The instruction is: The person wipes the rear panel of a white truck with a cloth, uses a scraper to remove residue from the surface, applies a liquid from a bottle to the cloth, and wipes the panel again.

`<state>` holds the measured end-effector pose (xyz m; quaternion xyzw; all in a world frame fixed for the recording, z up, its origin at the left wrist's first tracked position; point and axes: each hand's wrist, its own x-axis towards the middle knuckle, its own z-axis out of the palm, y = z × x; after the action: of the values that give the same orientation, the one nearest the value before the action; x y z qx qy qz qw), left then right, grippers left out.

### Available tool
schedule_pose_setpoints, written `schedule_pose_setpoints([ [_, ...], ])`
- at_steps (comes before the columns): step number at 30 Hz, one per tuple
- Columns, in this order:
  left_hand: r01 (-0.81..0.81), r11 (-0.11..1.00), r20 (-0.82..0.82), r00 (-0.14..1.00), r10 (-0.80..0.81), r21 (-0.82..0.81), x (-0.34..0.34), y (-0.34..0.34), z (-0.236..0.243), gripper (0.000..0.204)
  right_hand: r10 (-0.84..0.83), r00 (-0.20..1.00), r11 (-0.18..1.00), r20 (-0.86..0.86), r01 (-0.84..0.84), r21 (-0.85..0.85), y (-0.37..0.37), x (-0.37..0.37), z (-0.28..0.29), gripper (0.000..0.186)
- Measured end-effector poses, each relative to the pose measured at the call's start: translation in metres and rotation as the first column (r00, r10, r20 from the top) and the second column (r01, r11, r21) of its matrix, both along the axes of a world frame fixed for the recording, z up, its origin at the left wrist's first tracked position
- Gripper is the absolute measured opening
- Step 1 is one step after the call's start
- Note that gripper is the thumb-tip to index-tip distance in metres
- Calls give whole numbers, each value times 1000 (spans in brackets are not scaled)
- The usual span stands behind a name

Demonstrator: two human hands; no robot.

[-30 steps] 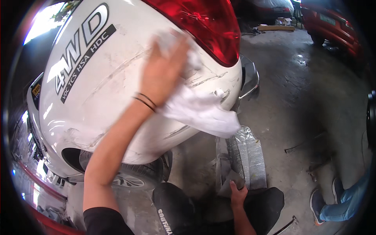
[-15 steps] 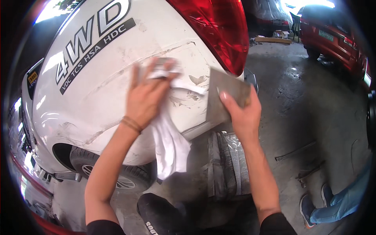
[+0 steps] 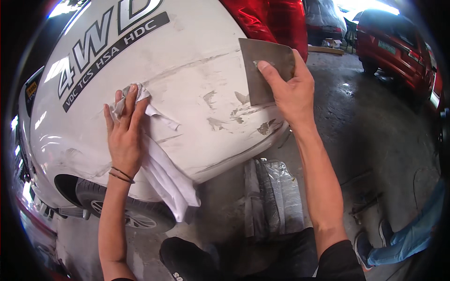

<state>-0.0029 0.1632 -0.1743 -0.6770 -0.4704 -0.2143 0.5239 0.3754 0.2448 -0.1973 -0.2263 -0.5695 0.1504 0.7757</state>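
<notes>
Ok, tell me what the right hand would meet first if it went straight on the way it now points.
Probably the red tail light, with the grey sheet held in the right hand likely touching it first; the depth between them is unclear from this view.

The left hand (image 3: 125,147) presses a bunched white cloth (image 3: 171,182) against a vehicle's scuffed white panel (image 3: 197,79), its loose end hanging toward the wheel (image 3: 140,218) at the near left. To the right, the other of the hands, the right hand (image 3: 295,98), grips a flat grey-brown sheet (image 3: 251,86), thumb on its face, near dark scrapes and just below the red tail light (image 3: 283,23). A silver foil-faced mat (image 3: 286,196) lies on the floor (image 3: 337,136) between the forearms, another person's jeans (image 3: 410,243) show at the near right, and a red vehicle (image 3: 391,61) stands at the far right.
</notes>
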Motion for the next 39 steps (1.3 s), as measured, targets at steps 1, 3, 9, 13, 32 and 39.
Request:
schedule_pose_setpoints([
  [1,-5,1000,-8,1000,5,0,0,-1,0,64,67,997,998,-47,-68,-12,0,-2,0,47],
  [3,8,1000,-7,1000,-8,8,-1,-1,2,64,-6,999,1000,48,6,-9,2,-18,-3,48],
  [9,-11,1000,-8,1000,11,17,3,3,4,63,-81,980,997,183,79,17,-4,-39,6,52],
  [13,-24,1000,3,1000,24,-14,-3,-9,0,64,-166,936,982,310,186,-37,-33,-70,5,49],
  [32,274,961,88,957,-276,40,37,25,-16,48,-78,962,926,-262,-28,-377,-107,-50,-176,31],
  [39,171,908,-331,892,-308,-383,142,51,-43,44,-192,911,897,-365,12,-443,-141,-43,-234,30],
])
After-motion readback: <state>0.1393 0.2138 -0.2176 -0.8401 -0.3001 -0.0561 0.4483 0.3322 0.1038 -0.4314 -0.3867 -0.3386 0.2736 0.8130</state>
